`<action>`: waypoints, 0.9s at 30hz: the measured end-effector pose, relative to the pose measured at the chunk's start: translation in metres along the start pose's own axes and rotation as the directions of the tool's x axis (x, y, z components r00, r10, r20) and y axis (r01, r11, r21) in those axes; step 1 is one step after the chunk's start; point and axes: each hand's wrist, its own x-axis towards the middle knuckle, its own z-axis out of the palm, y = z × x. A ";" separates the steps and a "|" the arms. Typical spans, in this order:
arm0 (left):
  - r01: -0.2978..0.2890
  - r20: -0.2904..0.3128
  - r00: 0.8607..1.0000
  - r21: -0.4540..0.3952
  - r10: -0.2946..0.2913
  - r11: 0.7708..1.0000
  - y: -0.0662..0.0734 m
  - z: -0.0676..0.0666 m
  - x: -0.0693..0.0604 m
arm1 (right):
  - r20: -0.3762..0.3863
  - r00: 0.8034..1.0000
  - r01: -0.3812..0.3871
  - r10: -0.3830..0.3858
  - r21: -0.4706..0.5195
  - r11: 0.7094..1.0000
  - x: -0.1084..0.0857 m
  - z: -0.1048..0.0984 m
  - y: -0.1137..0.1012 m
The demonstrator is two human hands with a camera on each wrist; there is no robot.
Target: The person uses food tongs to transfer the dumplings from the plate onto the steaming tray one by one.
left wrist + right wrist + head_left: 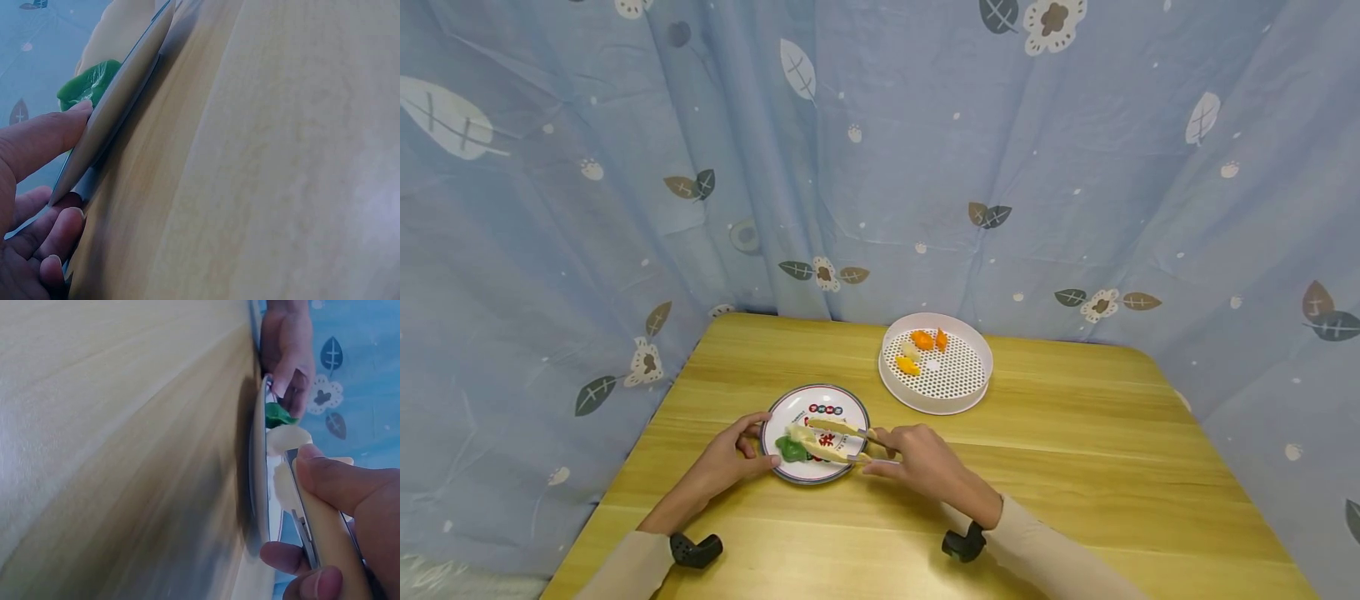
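Note:
My left hand pinches the left rim of a white printed plate, thumb on top and fingers at the underside. In the left wrist view the plate appears edge-on. My right hand grips tongs with pale, broad tips and metal parts, held over the plate. Near the tips a pale piece lies beside a shiny green piece; whether the tongs clasp the pale piece I cannot tell. The green piece also shows past the tongs in the right wrist view.
Behind the plate and to its right stands a round white perforated tray. It holds orange pieces, a yellow piece and a pale piece. A blue patterned curtain hangs along the back of the wooden table.

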 end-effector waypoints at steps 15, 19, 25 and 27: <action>0.010 0.003 1.000 -0.011 -0.010 1.000 0.003 0.000 0.001 | -0.023 0.999 0.041 -0.041 0.019 0.999 0.000 0.005 0.001; 0.014 0.002 1.000 0.001 -0.014 1.000 0.000 0.000 0.001 | -0.034 0.999 0.036 -0.035 0.014 0.999 -0.002 0.004 0.001; 0.014 -0.001 1.000 0.005 -0.014 1.000 -0.002 0.000 0.001 | -0.061 0.998 0.025 -0.026 -0.009 1.000 -0.003 -0.001 0.003; 0.014 -0.003 1.000 0.003 -0.014 1.000 -0.002 0.000 0.001 | -0.074 0.997 0.017 -0.019 -0.018 1.000 -0.003 -0.003 0.003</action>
